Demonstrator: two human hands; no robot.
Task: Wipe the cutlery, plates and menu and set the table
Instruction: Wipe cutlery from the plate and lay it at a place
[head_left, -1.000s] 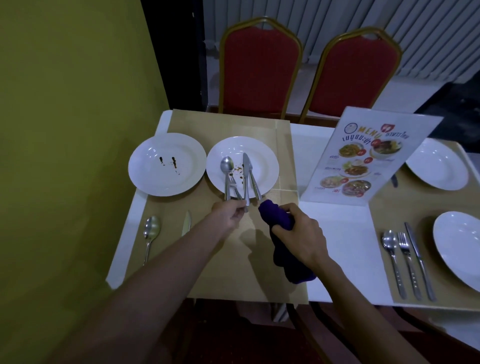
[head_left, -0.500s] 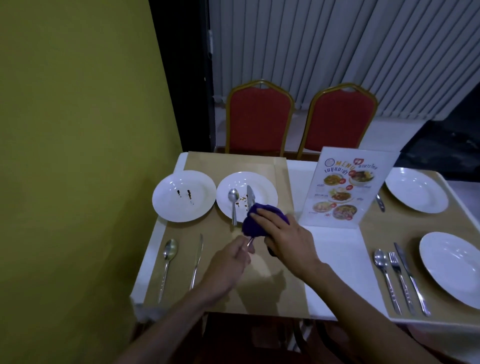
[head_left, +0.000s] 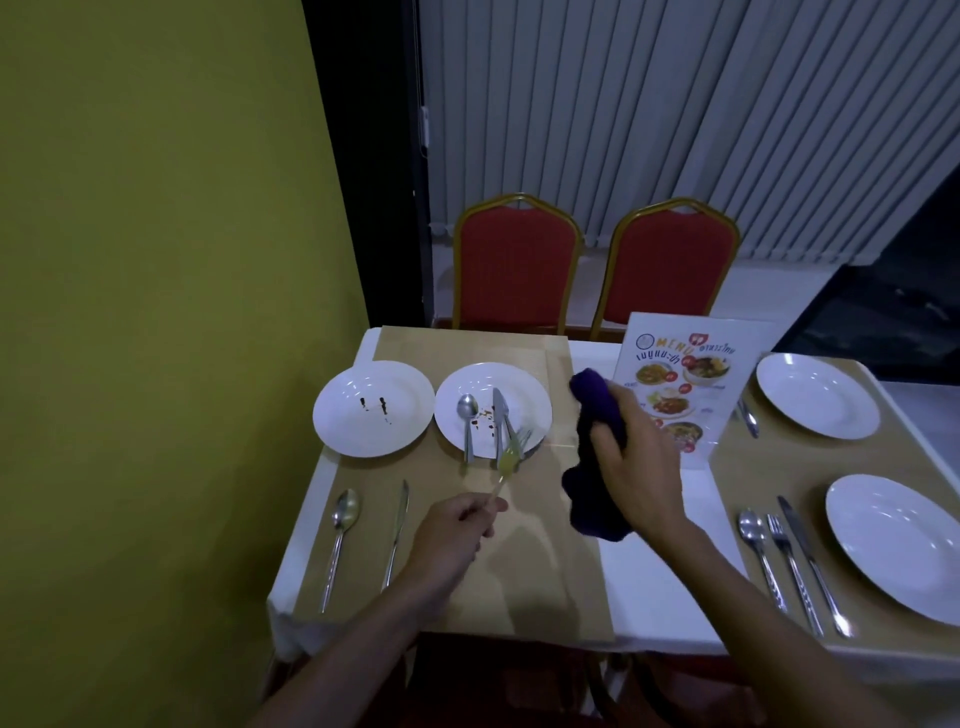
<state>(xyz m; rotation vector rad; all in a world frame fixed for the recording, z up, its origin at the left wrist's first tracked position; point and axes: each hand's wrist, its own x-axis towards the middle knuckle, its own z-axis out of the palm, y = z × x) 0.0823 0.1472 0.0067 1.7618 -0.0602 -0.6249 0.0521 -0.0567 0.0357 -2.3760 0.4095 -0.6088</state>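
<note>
- White plates, two with dark brown stains
- Deep purple cloth
- Silver cutlery
- Red chairs, gold frames
- Mustard-yellow wall
- Tan mats over white bench

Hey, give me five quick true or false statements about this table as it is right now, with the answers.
1. The right hand grips a purple cloth. True.
2. The left hand holds a spoon. False: it holds a fork by the handle.
3. The plate nearest the wall is clean. False: dark stains show on it.
4. A spoon and a knife lie on the middle plate. True.
5. Two red chairs stand at the table's far side. True.
</note>
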